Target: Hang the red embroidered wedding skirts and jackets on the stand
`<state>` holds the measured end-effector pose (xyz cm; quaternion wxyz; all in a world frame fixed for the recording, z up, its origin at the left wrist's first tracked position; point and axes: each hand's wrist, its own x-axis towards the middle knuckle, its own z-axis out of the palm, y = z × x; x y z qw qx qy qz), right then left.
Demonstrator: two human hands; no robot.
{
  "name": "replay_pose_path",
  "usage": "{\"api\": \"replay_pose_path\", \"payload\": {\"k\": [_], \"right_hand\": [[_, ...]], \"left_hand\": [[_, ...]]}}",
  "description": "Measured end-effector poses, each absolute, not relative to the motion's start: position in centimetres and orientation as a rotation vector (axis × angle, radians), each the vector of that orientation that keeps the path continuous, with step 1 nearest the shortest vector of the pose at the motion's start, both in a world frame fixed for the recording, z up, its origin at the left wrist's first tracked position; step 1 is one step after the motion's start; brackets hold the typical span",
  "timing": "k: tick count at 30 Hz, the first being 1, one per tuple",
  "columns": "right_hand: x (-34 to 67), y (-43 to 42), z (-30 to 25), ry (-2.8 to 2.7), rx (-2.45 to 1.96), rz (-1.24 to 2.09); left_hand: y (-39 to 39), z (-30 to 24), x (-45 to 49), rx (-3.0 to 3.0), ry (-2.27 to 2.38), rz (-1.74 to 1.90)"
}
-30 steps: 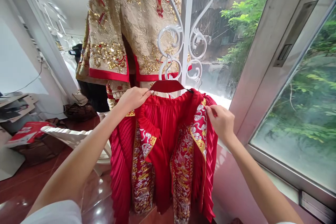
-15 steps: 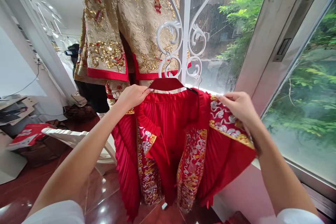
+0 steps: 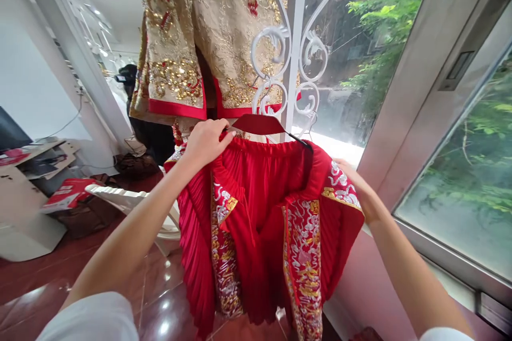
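A red pleated skirt [image 3: 262, 186] with silver and gold embroidered panels hangs in front of me. Its waistband is spread over a dark red hanger [image 3: 258, 124], whose metal hook reaches up to the white scrollwork rack [image 3: 296, 53]. At the hanger's left end, my left hand [image 3: 207, 141] is closed around the waistband, thumb on the near side. My right hand [image 3: 358, 184] touches the skirt's right side, where the embroidered panel drapes; its fingers are mostly hidden behind the cloth. A black clip bar [image 3: 299, 140] shows at the hanger's right side.
A gold-beaded cream jacket [image 3: 176, 58] with red trim hangs behind the skirt. To the left stand a white chair [image 3: 120, 200], a desk [image 3: 30, 213] and a red-and-white bag [image 3: 70, 193]. A large window [image 3: 472, 170] fills the right side.
My right hand has moved inward and slightly down, from pinching the panel's top edge to partly behind the cloth. The right panel hangs closer in. My left hand still holds the waistband.
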<state>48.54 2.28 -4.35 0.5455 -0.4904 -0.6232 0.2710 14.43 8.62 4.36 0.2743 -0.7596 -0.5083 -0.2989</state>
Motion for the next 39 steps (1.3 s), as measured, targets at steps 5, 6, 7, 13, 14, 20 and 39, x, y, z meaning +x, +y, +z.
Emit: {"api": "replay_pose_path", "payload": {"k": [5, 6, 7, 13, 14, 20, 39], "right_hand": [[48.7, 5.0, 0.4, -1.736, -0.931, 0.705], [48.4, 5.4, 0.9, -1.857, -0.954, 0.626], [48.0, 5.6, 1.2, -1.962, -0.996, 0.519], [47.0, 7.1, 0.6, -1.866, -1.102, 0.098], [47.1, 7.3, 0.7, -1.828, -1.102, 0.047], [47.0, 7.6, 3.0, -1.907, -1.102, -0.083], [48.2, 11.4, 3.2, -1.559, -1.138, 1.391]], "left_hand": [[5.3, 1.5, 15.6, -1.607, -1.607, -0.931], [5.0, 1.1, 15.5, -1.606, -1.624, -0.889], [4.8, 0.9, 15.3, -1.624, -1.622, -0.833], [4.6, 1.4, 13.9, -1.972, -1.447, -0.571], [4.6, 1.5, 13.8, -2.036, -1.411, -0.56], [5.4, 1.4, 11.1, -2.101, -1.201, -1.022], [8.5, -2.8, 6.0, -2.505, -1.927, -2.174]]}}
